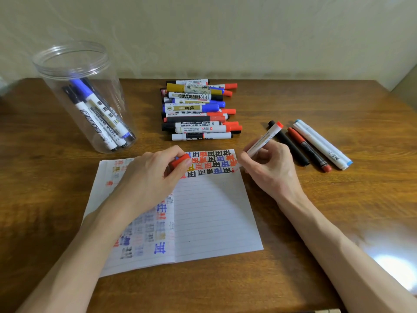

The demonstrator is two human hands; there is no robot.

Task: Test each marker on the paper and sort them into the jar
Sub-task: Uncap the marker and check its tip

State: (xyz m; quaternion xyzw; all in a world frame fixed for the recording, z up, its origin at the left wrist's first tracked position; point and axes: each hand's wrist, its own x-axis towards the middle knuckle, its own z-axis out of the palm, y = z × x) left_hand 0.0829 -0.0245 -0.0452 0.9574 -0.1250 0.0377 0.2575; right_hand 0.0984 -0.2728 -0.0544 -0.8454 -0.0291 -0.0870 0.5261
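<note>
My right hand [268, 166] grips a white marker with a red end [264, 140], tip down at the right edge of the lined paper [214, 211], beside rows of red, black and blue test marks. My left hand [153, 175] rests on the paper and pinches the red cap [180, 160]. A clear plastic jar [83, 93] stands at the far left with several markers leaning inside. A pile of untested markers [198, 109] lies behind the paper.
Several markers lie apart on the right: a black one [291, 145], a red one [309, 150] and white ones with blue ends [322, 144]. The wooden table [338, 222] ends at a wall behind.
</note>
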